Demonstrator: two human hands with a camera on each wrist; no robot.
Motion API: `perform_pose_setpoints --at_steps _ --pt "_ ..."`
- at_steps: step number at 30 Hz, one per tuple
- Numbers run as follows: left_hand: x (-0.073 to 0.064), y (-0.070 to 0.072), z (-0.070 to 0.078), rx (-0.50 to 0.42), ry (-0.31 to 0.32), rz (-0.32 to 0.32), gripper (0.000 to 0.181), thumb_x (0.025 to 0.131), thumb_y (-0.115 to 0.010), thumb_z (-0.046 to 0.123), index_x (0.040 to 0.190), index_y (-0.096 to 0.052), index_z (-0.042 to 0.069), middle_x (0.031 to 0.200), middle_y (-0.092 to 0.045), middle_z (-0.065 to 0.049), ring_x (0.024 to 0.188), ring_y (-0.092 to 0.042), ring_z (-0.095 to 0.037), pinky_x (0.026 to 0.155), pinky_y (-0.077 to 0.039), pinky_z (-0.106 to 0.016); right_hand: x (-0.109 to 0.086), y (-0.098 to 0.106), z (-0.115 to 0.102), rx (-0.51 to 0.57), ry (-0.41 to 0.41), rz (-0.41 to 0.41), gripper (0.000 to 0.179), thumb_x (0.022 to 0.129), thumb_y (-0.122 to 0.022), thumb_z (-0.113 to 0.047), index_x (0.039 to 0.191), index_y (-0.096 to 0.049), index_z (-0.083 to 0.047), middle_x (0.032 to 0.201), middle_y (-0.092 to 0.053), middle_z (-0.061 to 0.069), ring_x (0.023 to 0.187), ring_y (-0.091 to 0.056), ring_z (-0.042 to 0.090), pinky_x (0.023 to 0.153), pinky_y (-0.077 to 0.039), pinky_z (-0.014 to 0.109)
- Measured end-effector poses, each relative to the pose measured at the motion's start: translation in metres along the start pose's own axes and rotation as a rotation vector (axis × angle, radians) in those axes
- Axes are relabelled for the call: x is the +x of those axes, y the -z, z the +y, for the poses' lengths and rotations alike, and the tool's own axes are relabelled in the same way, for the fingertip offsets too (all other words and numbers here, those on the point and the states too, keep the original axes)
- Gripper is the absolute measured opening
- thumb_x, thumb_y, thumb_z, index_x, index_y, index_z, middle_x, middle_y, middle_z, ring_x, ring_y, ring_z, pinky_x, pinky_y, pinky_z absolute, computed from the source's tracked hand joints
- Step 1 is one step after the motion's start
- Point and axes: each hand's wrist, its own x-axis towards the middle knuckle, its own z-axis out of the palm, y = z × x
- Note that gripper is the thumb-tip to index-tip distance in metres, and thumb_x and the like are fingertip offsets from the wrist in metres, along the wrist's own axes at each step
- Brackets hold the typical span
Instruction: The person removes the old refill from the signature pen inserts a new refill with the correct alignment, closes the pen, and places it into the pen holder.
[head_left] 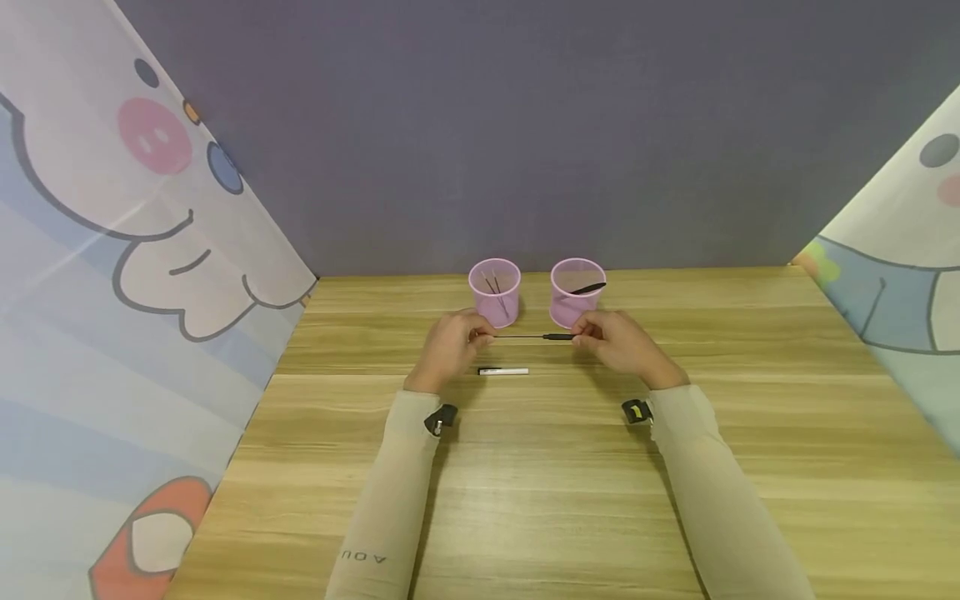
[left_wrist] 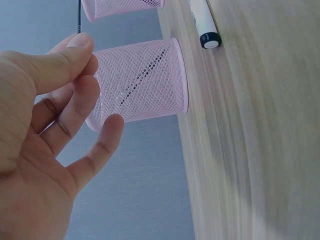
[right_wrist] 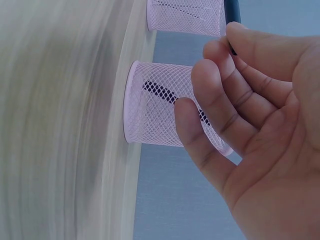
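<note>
Stretched between both hands, level in front of two pink mesh cups, is a thin dark rod with a black handle [head_left: 558, 337]. My left hand [head_left: 448, 348] pinches the thin end between thumb and fingertips, its other fingers spread loosely. At the handle end, my right hand [head_left: 624, 346] pinches the black grip with thumb and fingers. Behind the left hand stands the left mesh cup [left_wrist: 137, 82], with thin dark sticks inside. The right mesh cup [right_wrist: 160, 105], behind the right hand, has a black slender item leaning in it, its upper end above the rim.
A white marker with a black end [head_left: 504, 372] lies on the wooden table [head_left: 540, 500], nearer to me than the rod. A grey wall panel [head_left: 540, 133] rises behind the cups. Cartoon-printed sheets [head_left: 90, 333] flank the table left and right.
</note>
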Motion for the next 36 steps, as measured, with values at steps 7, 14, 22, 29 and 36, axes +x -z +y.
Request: perform_pose_setpoints --at_steps 7,14,22,29,36 --pt "-0.0008 0.0024 0.0004 0.007 0.002 -0.007 0.004 0.089 -0.078 0.009 0.091 -0.079 0.007 0.092 -0.074 -0.002 0.075 -0.061 -0.016 0.07 -0.051 -0.033 0.0002 0.0005 0.0013 -0.014 0.0 0.003 0.004 0.096 -0.068 -0.009 0.098 -0.069 -0.005 0.087 -0.07 0.011 0.079 -0.059 0.018 0.074 -0.048 0.033" --pt "-0.0012 0.0023 -0.0009 0.002 0.007 0.003 0.004 0.087 -0.079 0.007 0.091 -0.079 0.008 0.092 -0.075 -0.002 0.074 -0.062 -0.015 0.07 -0.052 -0.033 -0.0001 0.0005 0.0025 -0.005 -0.002 0.004 0.004 0.096 -0.069 -0.008 0.098 -0.069 -0.004 0.086 -0.07 0.01 0.079 -0.059 0.017 0.072 -0.049 0.032" --pt "-0.0013 0.0026 -0.0031 0.012 -0.007 0.014 0.003 0.088 -0.079 0.01 0.09 -0.079 0.008 0.087 -0.072 -0.001 0.073 -0.06 -0.014 0.069 -0.051 -0.032 -0.0005 0.002 0.0018 -0.01 -0.005 0.005 0.005 0.097 -0.069 -0.01 0.097 -0.069 -0.005 0.087 -0.069 0.011 0.079 -0.059 0.017 0.072 -0.048 0.031" --pt "-0.0015 0.0041 -0.0035 0.021 -0.008 0.008 0.005 0.089 -0.078 0.013 0.089 -0.079 0.008 0.089 -0.073 -0.001 0.075 -0.061 -0.014 0.07 -0.051 -0.032 -0.0008 0.0029 0.0015 -0.012 -0.001 0.01 0.007 0.097 -0.069 -0.012 0.096 -0.068 -0.005 0.085 -0.069 0.009 0.078 -0.059 0.017 0.071 -0.048 0.031" --pt "-0.002 0.0062 -0.0037 0.011 -0.001 0.009 0.004 0.088 -0.079 0.012 0.09 -0.079 0.008 0.088 -0.073 -0.002 0.075 -0.061 -0.015 0.069 -0.051 -0.031 -0.0011 0.0034 0.0021 -0.012 -0.012 0.015 0.009 0.097 -0.069 -0.014 0.096 -0.068 -0.005 0.085 -0.069 0.008 0.078 -0.059 0.017 0.071 -0.048 0.029"
